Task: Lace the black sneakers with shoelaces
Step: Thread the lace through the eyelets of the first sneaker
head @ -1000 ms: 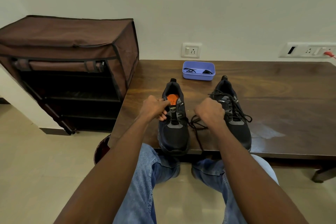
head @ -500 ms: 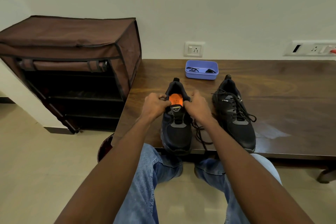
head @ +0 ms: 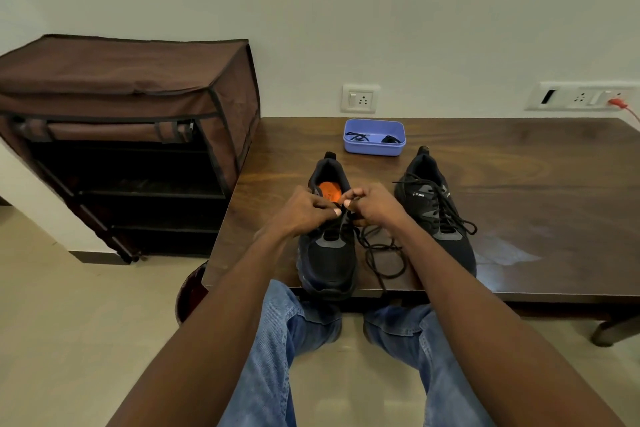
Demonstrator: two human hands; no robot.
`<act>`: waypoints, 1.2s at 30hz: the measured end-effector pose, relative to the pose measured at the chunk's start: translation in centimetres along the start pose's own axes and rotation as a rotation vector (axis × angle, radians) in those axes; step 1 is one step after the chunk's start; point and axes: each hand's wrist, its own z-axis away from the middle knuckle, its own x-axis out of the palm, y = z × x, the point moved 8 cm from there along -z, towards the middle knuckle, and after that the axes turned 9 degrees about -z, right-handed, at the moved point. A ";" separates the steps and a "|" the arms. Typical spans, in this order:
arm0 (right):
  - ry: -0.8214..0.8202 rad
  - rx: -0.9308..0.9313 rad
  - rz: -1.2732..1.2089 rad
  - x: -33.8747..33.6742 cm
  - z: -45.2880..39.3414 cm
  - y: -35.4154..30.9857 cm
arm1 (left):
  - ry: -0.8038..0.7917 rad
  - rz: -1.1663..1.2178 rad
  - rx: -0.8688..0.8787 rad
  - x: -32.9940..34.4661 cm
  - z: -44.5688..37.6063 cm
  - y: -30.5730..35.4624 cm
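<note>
Two black sneakers stand on the dark wooden table [head: 519, 204], toes toward me. The left sneaker [head: 327, 256] has an orange insole and sits at the table's front edge. My left hand [head: 304, 211] and my right hand [head: 375, 204] meet over its tongue, both pinching the black shoelace [head: 381, 256] near the top eyelets. The lace's loose length coils on the table between the shoes and hangs over the edge. The right sneaker [head: 438, 215] is laced, its lace ends lying loose.
A purple tray [head: 374, 149] with black lace pieces stands at the table's back. A brown fabric shoe rack [head: 131, 135] stands left of the table. Wall sockets [head: 358, 99] sit behind; a red plug [head: 616, 102] is at far right. My jeans-clad knees are under the table edge.
My hands came together from either side of the left sneaker to meet over its tongue. The right hand moved left with the lace, and the loose coil shifted.
</note>
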 end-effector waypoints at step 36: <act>-0.007 0.011 0.232 -0.7 -1.4 -0.4 | 0.190 0.090 -0.006 -1.9 1.1 1.3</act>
